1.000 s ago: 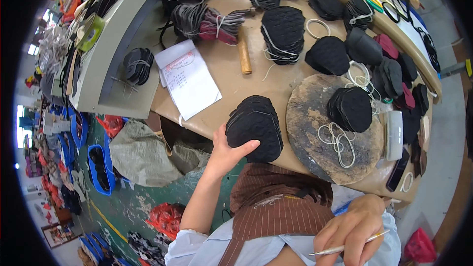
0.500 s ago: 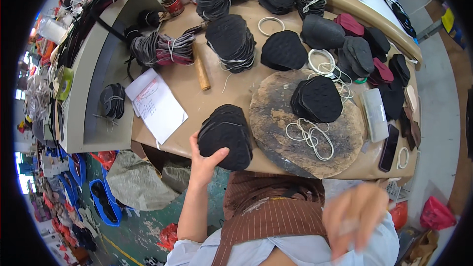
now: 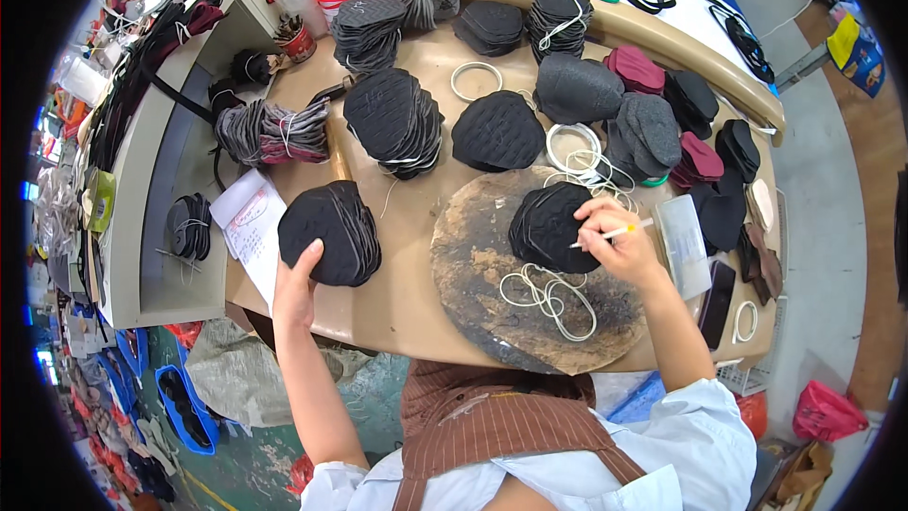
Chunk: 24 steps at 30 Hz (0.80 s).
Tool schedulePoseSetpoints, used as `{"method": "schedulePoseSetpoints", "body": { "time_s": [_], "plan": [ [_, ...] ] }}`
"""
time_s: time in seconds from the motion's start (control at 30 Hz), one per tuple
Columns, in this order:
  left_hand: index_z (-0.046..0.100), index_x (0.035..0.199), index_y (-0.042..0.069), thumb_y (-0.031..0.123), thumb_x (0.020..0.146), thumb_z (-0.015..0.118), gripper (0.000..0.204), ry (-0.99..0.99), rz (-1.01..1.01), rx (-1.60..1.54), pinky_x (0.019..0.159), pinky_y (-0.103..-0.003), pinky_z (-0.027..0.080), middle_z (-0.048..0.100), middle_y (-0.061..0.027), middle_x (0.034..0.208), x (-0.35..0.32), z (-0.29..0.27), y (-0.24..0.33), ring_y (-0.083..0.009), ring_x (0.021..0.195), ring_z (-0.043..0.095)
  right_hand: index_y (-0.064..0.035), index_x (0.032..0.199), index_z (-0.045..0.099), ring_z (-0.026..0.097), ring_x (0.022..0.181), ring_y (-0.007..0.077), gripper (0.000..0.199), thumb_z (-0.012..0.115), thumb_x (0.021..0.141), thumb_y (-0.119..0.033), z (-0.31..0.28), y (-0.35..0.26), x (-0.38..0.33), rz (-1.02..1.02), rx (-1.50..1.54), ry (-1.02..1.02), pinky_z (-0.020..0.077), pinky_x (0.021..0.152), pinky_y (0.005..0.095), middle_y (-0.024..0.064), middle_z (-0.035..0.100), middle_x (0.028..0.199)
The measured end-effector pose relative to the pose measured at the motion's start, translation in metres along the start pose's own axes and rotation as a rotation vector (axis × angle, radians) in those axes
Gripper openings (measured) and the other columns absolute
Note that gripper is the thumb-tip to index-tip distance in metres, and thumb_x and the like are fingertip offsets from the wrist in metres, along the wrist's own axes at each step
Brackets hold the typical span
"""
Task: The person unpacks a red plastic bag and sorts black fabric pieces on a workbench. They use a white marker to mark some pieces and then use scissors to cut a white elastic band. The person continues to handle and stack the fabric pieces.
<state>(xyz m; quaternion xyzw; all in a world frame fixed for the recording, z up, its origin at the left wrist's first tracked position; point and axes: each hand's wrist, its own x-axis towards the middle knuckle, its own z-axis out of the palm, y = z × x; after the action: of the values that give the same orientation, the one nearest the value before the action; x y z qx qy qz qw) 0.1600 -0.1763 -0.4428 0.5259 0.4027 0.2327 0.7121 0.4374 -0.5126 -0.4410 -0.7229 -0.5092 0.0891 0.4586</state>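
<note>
My left hand [image 3: 297, 286] grips a thick stack of black fabric pieces [image 3: 327, 232] at the table's left, its thumb lying on top. In my right hand [image 3: 617, 238] is a slim white pen [image 3: 619, 231], pinched between the fingers. Its tip meets a second black stack [image 3: 541, 223], which rests on the round wooden block [image 3: 473, 293]. A loose pale cord [image 3: 570, 313] lies looped on the block in front of that stack. Under the left stack's edge lies a written paper sheet [image 3: 248, 246].
Several tied fabric stacks [image 3: 392, 123] stand along the back, with grey and maroon pieces [image 3: 698, 159] at the right. A clear plastic box [image 3: 683, 244] and a phone [image 3: 718, 303] lie right of the block. A wooden-handled hammer [image 3: 338, 153] sits behind the left stack.
My left hand has carried its black stack left, toward the paper. My right hand has come up from near my body to the stack on the block, where it now holds a pen.
</note>
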Motion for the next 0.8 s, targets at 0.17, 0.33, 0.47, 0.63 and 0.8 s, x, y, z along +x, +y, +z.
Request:
{"method": "schedulePoseSetpoints", "body": {
  "time_s": [0.17, 0.33, 0.47, 0.63, 0.8],
  "plan": [
    [0.032, 0.135, -0.001, 0.018, 0.086, 0.064, 0.062, 0.168, 0.217, 0.074, 0.105, -0.035, 0.031, 0.044, -0.0134, 0.132, -0.018, 0.007, -0.024, -0.0219, 0.121, 0.043, -0.0025, 0.074, 0.061, 0.061, 0.086, 0.0241, 0.008, 0.061, 0.081, -0.005, 0.007, 0.003, 0.005, -0.014, -0.030, 0.177, 0.0472, 0.074, 0.0333, 0.0076, 0.063, 0.076],
    [0.032, 0.136, 0.001, 0.019, 0.088, 0.063, 0.060, 0.234, 0.224, -0.123, 0.106, -0.035, 0.030, 0.043, -0.0111, 0.134, -0.022, 0.016, -0.041, -0.0216, 0.123, 0.041, -0.0016, 0.073, 0.058, 0.061, 0.087, 0.0246, 0.009, 0.059, 0.082, -0.004, 0.003, 0.007, -0.007, -0.006, 0.034, 0.074, 0.0469, 0.074, 0.0340, 0.0082, 0.061, 0.074],
    [0.030, 0.139, 0.004, 0.017, 0.089, 0.061, 0.061, 0.216, 0.225, -0.130, 0.106, -0.034, 0.029, 0.040, -0.0107, 0.136, -0.018, 0.016, -0.044, -0.0204, 0.125, 0.040, -0.0024, 0.073, 0.058, 0.061, 0.087, 0.0239, 0.013, 0.056, 0.086, -0.006, 0.012, 0.005, -0.004, 0.035, 0.076, 0.195, 0.0465, 0.074, 0.0338, 0.0068, 0.061, 0.073],
    [0.027, 0.140, 0.003, 0.017, 0.090, 0.060, 0.062, 0.214, 0.218, -0.136, 0.106, -0.035, 0.029, 0.040, -0.0112, 0.137, -0.022, 0.019, -0.043, -0.0202, 0.125, 0.040, -0.0007, 0.077, 0.058, 0.062, 0.085, 0.0248, 0.013, 0.056, 0.087, -0.008, 0.011, 0.006, -0.001, 0.121, -0.008, 0.250, 0.0462, 0.074, 0.0331, 0.0112, 0.062, 0.078],
    [0.026, 0.141, 0.003, 0.022, 0.091, 0.059, 0.063, 0.268, 0.348, 0.013, 0.106, -0.037, 0.030, 0.036, -0.0135, 0.138, -0.027, 0.012, -0.047, -0.0228, 0.126, 0.038, 0.0002, 0.076, 0.057, 0.061, 0.080, 0.0249, 0.013, 0.054, 0.087, -0.007, 0.008, 0.003, -0.003, 0.079, 0.033, 0.171, 0.0463, 0.073, 0.0336, 0.0121, 0.062, 0.079]
  ]
}}
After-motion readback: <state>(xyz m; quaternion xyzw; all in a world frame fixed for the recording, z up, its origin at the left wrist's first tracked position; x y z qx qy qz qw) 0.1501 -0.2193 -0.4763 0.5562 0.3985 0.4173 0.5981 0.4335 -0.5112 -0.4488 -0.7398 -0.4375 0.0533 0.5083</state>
